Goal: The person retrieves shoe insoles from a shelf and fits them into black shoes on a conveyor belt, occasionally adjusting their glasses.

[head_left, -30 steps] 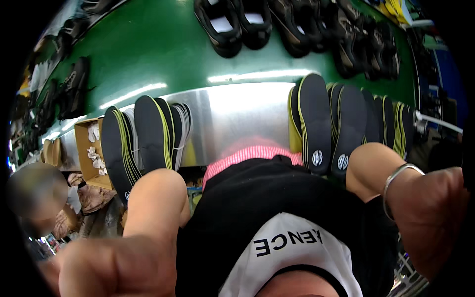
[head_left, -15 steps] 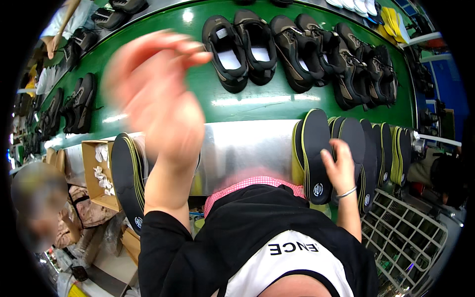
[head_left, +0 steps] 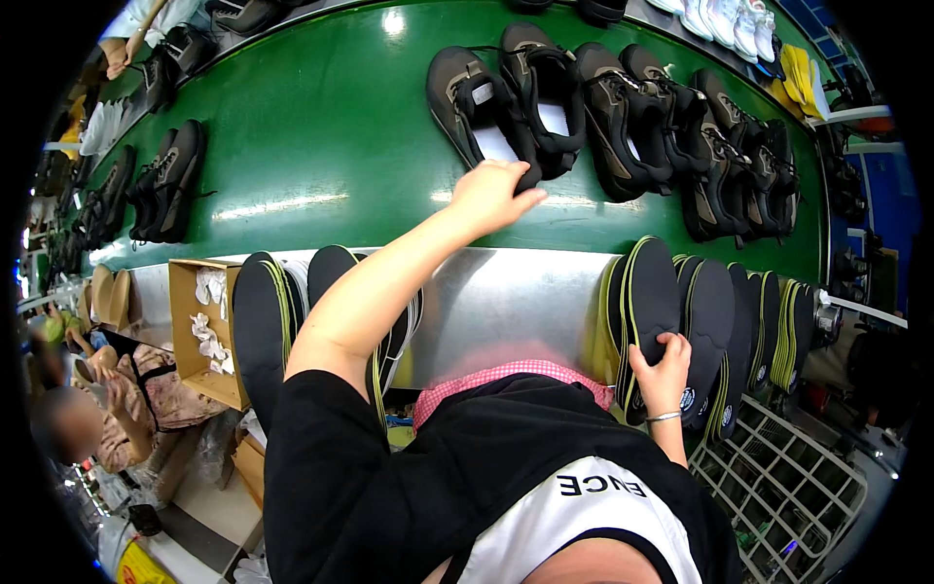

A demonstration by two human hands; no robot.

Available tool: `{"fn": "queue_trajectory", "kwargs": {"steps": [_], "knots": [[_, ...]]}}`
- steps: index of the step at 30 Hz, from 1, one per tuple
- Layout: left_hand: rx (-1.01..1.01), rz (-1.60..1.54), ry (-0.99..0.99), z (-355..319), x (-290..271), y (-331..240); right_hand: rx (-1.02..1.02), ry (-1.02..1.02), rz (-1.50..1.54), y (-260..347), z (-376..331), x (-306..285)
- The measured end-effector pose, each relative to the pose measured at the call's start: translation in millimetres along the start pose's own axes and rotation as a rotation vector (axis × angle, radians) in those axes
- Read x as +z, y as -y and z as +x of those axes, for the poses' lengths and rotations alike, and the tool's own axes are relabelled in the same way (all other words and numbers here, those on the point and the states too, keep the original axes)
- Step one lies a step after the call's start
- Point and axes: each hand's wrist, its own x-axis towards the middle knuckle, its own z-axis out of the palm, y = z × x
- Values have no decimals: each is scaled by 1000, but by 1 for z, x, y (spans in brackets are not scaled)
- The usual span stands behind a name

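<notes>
My left hand reaches out over the green surface and grips the heel of a dark brown and black shoe. That shoe is tilted, its heel toward me, and a white liner shows inside. Its mate stands just to the right. At the metal ledge, my right hand is closed at the lower end of a stack of black insoles with yellow-green edges. Its thumb and fingers curl at the insole edge, and how many insoles lie between them is hidden.
More shoes stand to the right on the green surface, others at far left. Further insole stacks and a cardboard box with crumpled paper line the metal ledge. A wire basket sits lower right. Other people work at left.
My left hand has swung right, from above the green surface to the shoe's heel, and the shoe now tilts. My right hand has slid down to the insoles' lower end.
</notes>
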Motion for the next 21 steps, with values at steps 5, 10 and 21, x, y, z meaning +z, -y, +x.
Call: {"fn": "queue_trajectory", "kwargs": {"steps": [5, 10, 21], "knots": [[-147, -184, -514, 28, -35, 47, -314, -60, 306, 35, 27, -39], [87, -158, -361, 80, -36, 92, -887, 10, 71, 119, 96, -60], [-295, -198, -216, 103, -42, 100, -1310, 193, -708, 244, 159, -50]]}}
